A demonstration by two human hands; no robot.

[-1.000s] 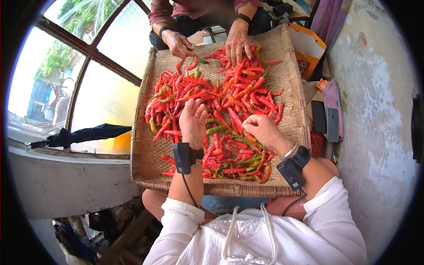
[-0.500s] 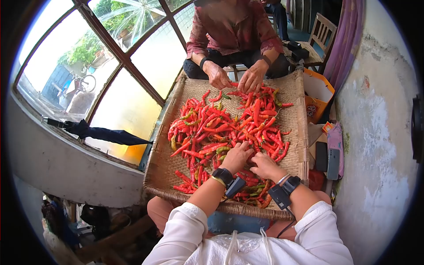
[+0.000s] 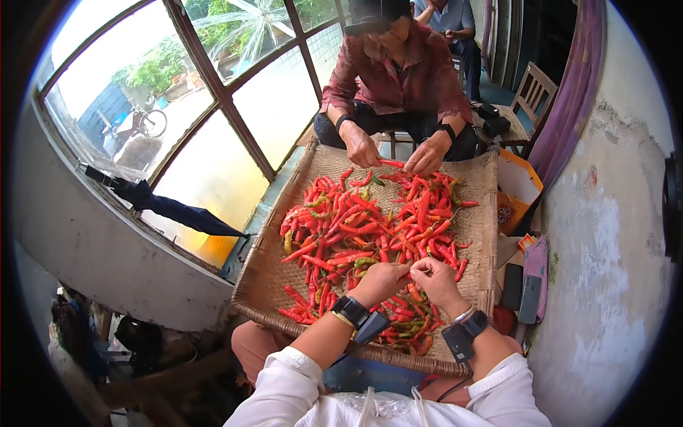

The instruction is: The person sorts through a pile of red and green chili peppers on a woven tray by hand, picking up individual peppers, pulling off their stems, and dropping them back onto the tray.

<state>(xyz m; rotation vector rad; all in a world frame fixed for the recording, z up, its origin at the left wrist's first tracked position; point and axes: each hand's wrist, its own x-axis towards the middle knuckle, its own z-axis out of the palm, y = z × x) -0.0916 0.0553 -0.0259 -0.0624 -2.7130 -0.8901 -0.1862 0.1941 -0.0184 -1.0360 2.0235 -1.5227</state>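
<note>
Both hands together over near part of woven tray (image 3: 265,281), just above chilli heap (image 3: 370,228). Left hand (image 3: 380,281) curled, fingertips pinched toward right hand (image 3: 435,277); something small and thin pinched between the two, likely one chilli or its stem, too small to tell for sure. Right fingers also closed in a pinch, touching left fingertips. Black wrist devices on both forearms. Chillies spread across tray middle, mostly red, some green ones (image 3: 405,329) clustered at near edge under wrists. Probably light, thin-skinned, slightly bendy, waxy so a bit slippery; stems brittle, likely snapping off with a pinch at cap end; best hold looks like stem end or mid-body with fingertips, no squeezing needed. Tray resting across knees, so likely wobbly if pressed hard. Second person's hands (image 3: 398,153) at far edge of tray, touching chillies there, well apart from near hands. Folded umbrella (image 3: 163,206) on window ledge left. Phones (image 3: 521,292) and orange box (image 3: 514,188) beside tray right, against wall. Nothing between hands and heap; own wrists cover part of near chillies.
</note>
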